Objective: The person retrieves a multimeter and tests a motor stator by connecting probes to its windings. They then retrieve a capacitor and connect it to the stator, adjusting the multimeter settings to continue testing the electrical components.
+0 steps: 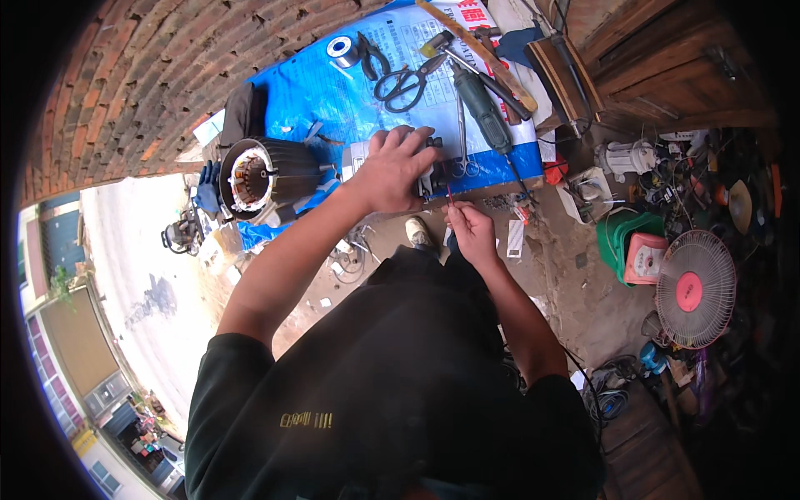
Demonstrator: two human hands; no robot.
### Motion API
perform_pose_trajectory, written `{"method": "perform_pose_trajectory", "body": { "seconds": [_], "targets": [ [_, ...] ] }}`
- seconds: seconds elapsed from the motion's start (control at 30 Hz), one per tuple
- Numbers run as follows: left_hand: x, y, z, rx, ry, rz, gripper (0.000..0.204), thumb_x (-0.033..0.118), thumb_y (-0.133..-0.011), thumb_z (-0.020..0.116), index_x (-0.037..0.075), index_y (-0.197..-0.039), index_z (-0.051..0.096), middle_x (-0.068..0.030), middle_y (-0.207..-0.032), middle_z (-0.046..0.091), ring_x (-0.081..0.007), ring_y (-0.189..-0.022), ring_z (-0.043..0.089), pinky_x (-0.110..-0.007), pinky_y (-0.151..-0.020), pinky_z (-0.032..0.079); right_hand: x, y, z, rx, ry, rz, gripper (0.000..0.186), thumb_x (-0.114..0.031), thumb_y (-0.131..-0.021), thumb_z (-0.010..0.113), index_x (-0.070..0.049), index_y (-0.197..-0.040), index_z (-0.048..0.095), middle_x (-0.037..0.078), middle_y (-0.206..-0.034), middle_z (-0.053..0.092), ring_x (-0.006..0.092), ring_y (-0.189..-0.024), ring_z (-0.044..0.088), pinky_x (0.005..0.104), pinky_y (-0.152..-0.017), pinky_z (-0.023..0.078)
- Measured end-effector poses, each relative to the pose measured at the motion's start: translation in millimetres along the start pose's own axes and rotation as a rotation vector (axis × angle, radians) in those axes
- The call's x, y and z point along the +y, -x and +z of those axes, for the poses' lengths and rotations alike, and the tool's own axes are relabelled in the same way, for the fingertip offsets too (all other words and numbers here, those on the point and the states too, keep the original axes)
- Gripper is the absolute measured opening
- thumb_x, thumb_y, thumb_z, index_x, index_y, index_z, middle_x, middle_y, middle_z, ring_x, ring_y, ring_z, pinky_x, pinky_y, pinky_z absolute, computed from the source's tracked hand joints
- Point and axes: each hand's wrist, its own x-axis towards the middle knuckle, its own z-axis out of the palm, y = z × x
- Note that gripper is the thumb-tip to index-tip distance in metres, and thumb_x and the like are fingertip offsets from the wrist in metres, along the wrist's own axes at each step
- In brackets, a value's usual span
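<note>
My left hand (393, 172) spans a dark, boxy part (434, 177) at the near edge of the blue-covered table (292, 92), with its thumb on the near side and fingers over the far side. Most of that part lies under the palm, so its kind cannot be made out. Just in front of the edge, my right hand (473, 234) is closed on a thin red rod (451, 194) that points up toward the part. Whether its tip touches is unclear. Left of my hands stands a motor stator (275, 177) in a ribbed housing, its copper windings showing.
Solder spool (342, 50), pliers (372, 58), scissors (404, 87), a hammer (487, 79) and a green power tool (482, 108) lie on the table. A brick wall (167, 75) rises at the left. To the right are a pink-centred fan (695, 289), green bucket (621, 237) and clutter.
</note>
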Motion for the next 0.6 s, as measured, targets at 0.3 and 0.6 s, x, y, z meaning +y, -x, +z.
{"method": "perform_pose_trajectory", "body": {
  "seconds": [0.3, 0.6],
  "targets": [
    [-0.9, 5.0, 2.1, 0.083, 0.023, -0.023, 0.081, 0.025, -0.054, 0.081, 0.016, -0.127, 0.046, -0.0197, -0.145, 0.031, -0.0382, -0.132, 0.033, -0.055, -0.103, 0.030, -48.4, 8.3, 10.6, 0.001, 0.022, 0.486, 0.025, -0.020, -0.099, 0.052, 0.000, -0.109, 0.061, 0.003, -0.073, 0.062, 0.0065, -0.062, 0.057, 0.0209, -0.046, 0.044],
    [8.6, 8.9, 4.9, 0.050, -0.021, -0.081, 0.080, 0.040, -0.058, 0.080, 0.014, -0.127, 0.049, -0.0215, -0.146, 0.031, -0.0440, -0.136, 0.025, -0.063, -0.106, 0.021, -133.1, -35.2, -9.5, -0.388, 0.723, 0.032, 0.015, -0.008, -0.085, 0.059, 0.001, -0.097, 0.060, 0.023, -0.079, 0.064, 0.0403, -0.077, 0.064, 0.0444, -0.064, 0.050]
  ]
}}
